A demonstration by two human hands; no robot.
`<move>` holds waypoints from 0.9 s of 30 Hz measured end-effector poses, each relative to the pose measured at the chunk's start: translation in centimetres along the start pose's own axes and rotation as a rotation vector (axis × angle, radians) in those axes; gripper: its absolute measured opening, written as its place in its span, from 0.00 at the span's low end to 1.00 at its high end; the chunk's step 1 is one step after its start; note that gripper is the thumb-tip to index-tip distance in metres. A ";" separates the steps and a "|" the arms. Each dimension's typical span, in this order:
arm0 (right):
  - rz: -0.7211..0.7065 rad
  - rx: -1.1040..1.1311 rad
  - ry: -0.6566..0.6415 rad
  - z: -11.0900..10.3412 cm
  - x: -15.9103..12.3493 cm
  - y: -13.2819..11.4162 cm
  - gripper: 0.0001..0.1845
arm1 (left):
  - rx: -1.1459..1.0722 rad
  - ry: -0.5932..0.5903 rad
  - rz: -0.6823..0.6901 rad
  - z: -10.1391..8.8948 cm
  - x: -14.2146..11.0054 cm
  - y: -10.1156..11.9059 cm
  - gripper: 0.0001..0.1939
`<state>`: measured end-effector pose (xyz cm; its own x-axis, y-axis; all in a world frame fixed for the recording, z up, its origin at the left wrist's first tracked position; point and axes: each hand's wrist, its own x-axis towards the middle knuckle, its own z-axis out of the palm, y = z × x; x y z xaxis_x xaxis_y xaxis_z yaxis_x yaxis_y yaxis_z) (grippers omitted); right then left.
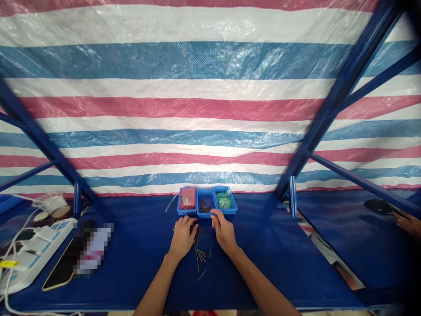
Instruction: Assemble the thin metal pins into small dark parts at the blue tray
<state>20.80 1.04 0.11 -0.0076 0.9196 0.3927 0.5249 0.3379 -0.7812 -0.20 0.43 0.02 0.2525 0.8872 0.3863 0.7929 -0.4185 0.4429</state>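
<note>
Thin metal pieces that look like drill bits (201,254) lie loose on the blue tabletop, several fanned out in front of my hands. My left hand (182,238) rests palm down over the far end of this scatter, thumb apart from the fingers, touching some bits. By the front edge of the middle blue bin (205,215), my right hand (225,231) is closed, thumb and fingertips together; what they hold, if anything, is too small to make out. Dark drill bits (205,206) lie inside that bin.
Red packets (187,197) fill the left bin, green packets (224,199) the right. A pen (171,203) lies beside them. At left are a phone (59,267) and a power strip (42,250) with cables. Blue metal posts (292,197) flank the table. Another person's hand (408,223) shows far right.
</note>
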 end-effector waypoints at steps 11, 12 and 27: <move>0.046 0.120 0.081 0.4 0.3 0.6 0.24 | -0.010 0.013 -0.002 0.4 0.0 -0.3 0.12; 0.037 0.117 0.077 0.4 0.3 0.6 0.22 | -0.013 0.011 -0.002 0.4 0.0 -0.3 0.12; -0.037 -0.041 0.155 0.4 0.3 0.5 0.15 | -0.020 0.015 -0.005 0.0 0.2 0.1 0.13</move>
<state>20.71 1.57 -0.41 0.1017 0.8637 0.4936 0.5610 0.3600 -0.7455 -0.10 0.52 0.15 0.2402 0.8865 0.3956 0.7830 -0.4178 0.4608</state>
